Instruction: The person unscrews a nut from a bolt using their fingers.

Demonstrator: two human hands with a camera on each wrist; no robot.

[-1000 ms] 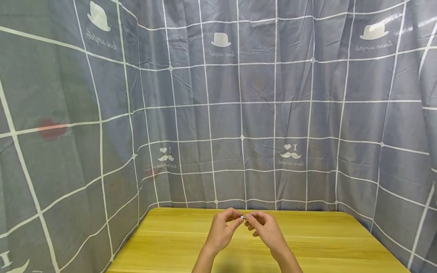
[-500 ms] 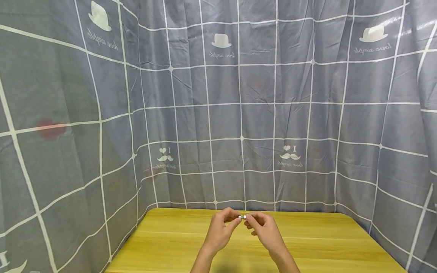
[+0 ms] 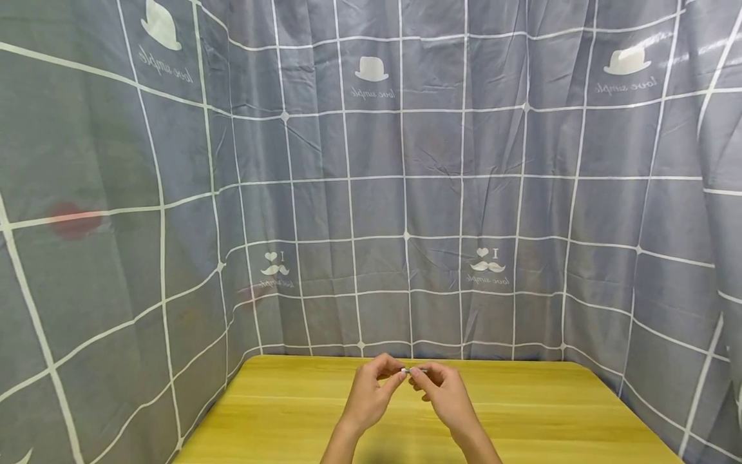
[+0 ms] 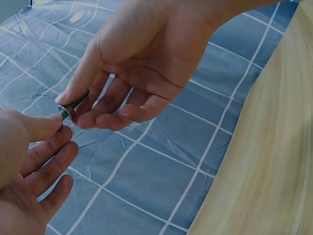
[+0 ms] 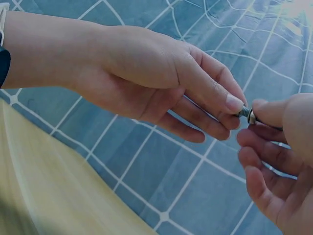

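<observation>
My left hand (image 3: pixel 366 398) and right hand (image 3: pixel 449 396) meet above the table's far part, each pinching a small metal bolt (image 5: pixel 246 112) between thumb and fingers. In the right wrist view, the left thumb and finger hold the bolt's threaded end. A ring-like metal piece (image 5: pixel 252 116), a nut or a washer, sits on it against the right thumb. The left wrist view shows a dark narrow part of the bolt (image 4: pixel 80 99) running on behind the right thumb. Both hands' other fingers are loosely bent. The bolt's ends are partly hidden by fingertips.
The yellow wood-grain table (image 3: pixel 290 419) lies beneath both hands. A grey curtain (image 3: pixel 435 206) with white grid lines hangs behind the table and along its sides.
Half a second ago more bright metal showed between the fingertips. Now the right fingertips sit closer to the left ones, and a thin end shows beyond the right thumb. The head view has shifted slightly.
</observation>
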